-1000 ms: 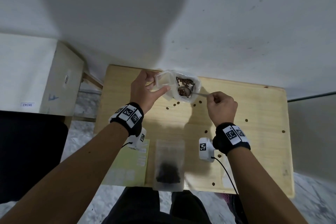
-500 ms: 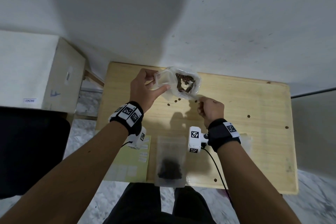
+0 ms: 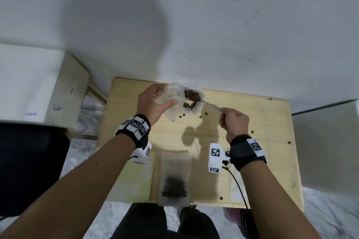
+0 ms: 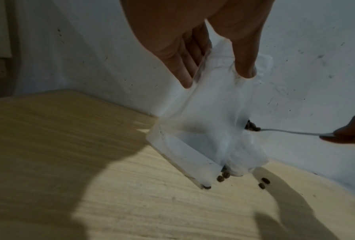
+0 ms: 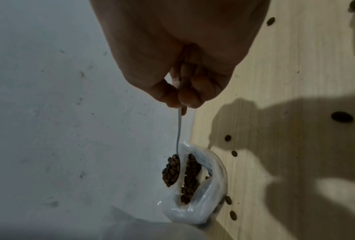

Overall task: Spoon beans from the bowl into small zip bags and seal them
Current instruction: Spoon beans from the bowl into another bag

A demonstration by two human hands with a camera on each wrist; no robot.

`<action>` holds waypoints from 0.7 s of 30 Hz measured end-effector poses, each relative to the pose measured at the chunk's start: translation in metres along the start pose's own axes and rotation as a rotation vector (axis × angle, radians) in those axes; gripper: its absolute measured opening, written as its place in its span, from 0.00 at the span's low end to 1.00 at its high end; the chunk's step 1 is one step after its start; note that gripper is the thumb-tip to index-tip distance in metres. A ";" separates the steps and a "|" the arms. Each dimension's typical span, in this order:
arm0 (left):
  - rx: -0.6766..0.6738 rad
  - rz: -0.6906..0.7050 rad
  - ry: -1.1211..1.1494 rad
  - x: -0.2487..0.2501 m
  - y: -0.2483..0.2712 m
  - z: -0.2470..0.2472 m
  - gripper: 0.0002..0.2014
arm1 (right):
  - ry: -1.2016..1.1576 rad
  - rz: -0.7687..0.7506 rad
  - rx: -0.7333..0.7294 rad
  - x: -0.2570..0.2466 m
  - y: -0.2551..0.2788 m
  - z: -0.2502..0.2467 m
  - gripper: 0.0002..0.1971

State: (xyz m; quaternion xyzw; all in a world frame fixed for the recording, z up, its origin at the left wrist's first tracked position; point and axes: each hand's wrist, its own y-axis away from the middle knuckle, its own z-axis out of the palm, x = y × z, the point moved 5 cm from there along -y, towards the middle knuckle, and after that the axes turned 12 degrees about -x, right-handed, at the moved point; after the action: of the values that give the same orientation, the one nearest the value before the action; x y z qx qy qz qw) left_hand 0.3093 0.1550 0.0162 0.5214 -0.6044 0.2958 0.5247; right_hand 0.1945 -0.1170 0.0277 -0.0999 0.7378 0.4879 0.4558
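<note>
My left hand (image 3: 166, 97) pinches the mouth of a clear, empty-looking zip bag (image 3: 172, 94) and holds it upright and open at the far side of the wooden table (image 3: 258, 122). In the left wrist view, thumb and fingers (image 4: 185, 76) spread the zip bag (image 4: 205, 126). Right beside it sits a white plastic container (image 3: 198, 109) of brown beans (image 3: 189, 105). My right hand (image 3: 223, 111) grips a metal spoon (image 3: 210, 105). The spoon (image 5: 172, 170) is heaped with beans, just over the container (image 5: 213, 194).
A filled zip bag (image 3: 174, 178) with dark beans at its bottom lies at the table's front edge, a pale green sheet (image 3: 136, 180) to its left. Loose beans (image 3: 252, 131) are scattered over the table. A white wall backs the table; a box (image 3: 38, 83) stands left.
My right hand dug the spoon into the container, then drew back to the right and raised it loaded with beans. My left hand kept holding the zip bag open.
</note>
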 end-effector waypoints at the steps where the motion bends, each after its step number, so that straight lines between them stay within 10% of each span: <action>1: -0.006 -0.008 -0.004 0.000 0.000 0.000 0.28 | 0.009 -0.014 -0.004 -0.005 0.003 -0.001 0.08; 21: -0.125 -0.024 -0.088 0.027 -0.002 0.020 0.31 | 0.291 -0.369 -0.115 -0.053 0.051 0.014 0.09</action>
State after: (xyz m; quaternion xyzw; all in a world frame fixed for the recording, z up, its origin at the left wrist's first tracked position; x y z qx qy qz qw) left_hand 0.3077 0.1278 0.0361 0.5073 -0.6380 0.2280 0.5326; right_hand 0.2027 -0.0955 0.0986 -0.3282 0.7358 0.4180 0.4197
